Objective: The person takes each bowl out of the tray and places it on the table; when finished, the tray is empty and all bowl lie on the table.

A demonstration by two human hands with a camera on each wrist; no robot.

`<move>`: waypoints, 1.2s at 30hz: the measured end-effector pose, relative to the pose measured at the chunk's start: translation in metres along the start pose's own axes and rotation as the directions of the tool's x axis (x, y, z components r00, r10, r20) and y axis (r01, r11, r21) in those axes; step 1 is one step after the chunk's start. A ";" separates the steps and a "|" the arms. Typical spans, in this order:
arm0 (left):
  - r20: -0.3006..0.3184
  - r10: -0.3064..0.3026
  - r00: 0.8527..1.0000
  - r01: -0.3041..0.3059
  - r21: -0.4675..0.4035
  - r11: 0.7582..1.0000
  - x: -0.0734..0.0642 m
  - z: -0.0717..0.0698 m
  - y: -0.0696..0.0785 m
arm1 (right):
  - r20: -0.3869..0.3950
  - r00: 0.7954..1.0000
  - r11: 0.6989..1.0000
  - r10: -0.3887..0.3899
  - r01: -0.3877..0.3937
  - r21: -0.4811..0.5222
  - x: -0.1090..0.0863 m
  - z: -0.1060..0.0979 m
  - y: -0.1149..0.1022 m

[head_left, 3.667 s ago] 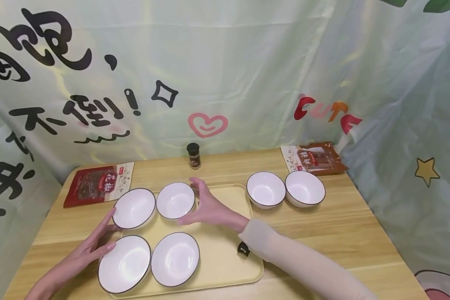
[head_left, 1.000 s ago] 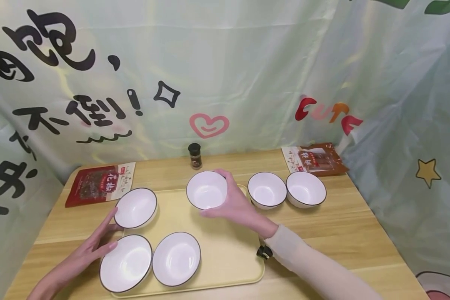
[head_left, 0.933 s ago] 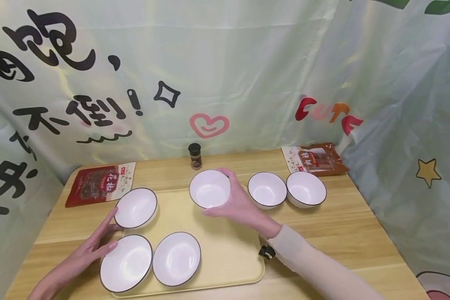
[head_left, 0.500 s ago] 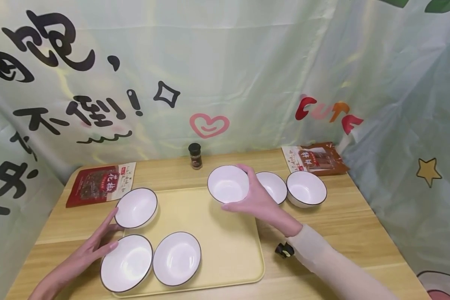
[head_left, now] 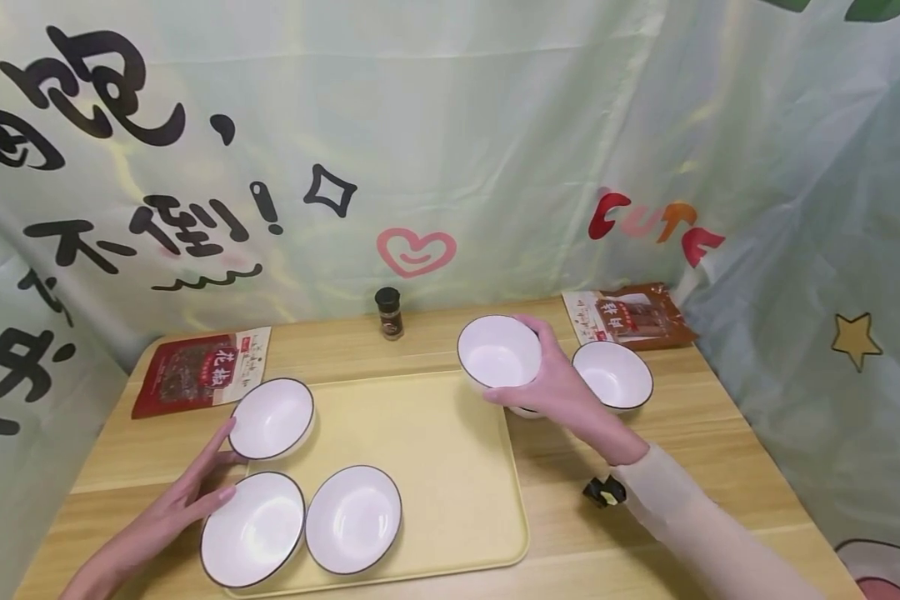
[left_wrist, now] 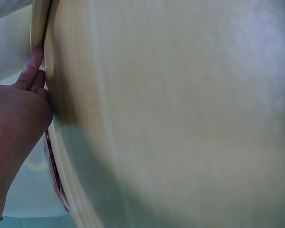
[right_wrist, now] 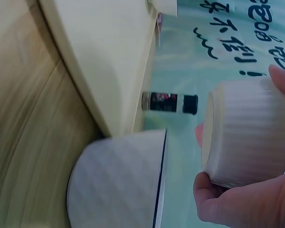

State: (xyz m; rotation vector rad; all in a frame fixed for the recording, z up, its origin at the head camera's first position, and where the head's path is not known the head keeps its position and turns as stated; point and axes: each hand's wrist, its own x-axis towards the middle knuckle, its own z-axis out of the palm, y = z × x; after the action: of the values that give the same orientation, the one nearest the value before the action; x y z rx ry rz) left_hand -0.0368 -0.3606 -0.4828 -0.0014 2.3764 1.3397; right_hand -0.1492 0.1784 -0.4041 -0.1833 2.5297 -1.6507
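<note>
Bowls (head_left: pixel 498 354), white, dark-rimmed; tray (head_left: pixel 427 467), plain pale yellow; counter (head_left: pixel 701 417), light brown wood grain; backdrop (head_left: pixel 495 150), pale green with black characters (head_left: pixel 60 227); sleeve (head_left: pixel 708 521), beige.

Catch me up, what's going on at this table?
A person's right hand is holding a white bowl up off the table, near the tray's right edge. In the head view it mostly hides a lower bowl. The left hand is at the tray's left side, fingers by the rear bowl, thumb by the front bowl. A third bowl sits on the tray beside the front one. Another bowl stands at far right.
</note>
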 end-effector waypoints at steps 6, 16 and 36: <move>-0.007 0.027 1.000 -0.027 -0.001 1.000 0.000 0.001 0.000 | -0.005 1.000 0.999 0.021 -0.021 0.032 -0.004 -0.023 0.003; 0.002 0.007 1.000 -0.007 -0.014 1.000 0.002 0.001 0.001 | -0.057 0.998 0.998 0.033 -0.036 -0.052 -0.012 -0.053 0.010; -0.006 0.005 1.000 -0.005 0.004 1.000 0.000 0.001 0.000 | -0.178 0.983 0.998 0.054 -0.059 -0.025 -0.024 -0.108 0.036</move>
State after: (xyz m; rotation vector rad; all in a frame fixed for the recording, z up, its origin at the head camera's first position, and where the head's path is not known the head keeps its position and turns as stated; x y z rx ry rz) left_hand -0.0367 -0.3594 -0.4837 0.0019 2.3858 1.3396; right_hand -0.1439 0.2939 -0.3934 0.0347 2.6617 -1.6771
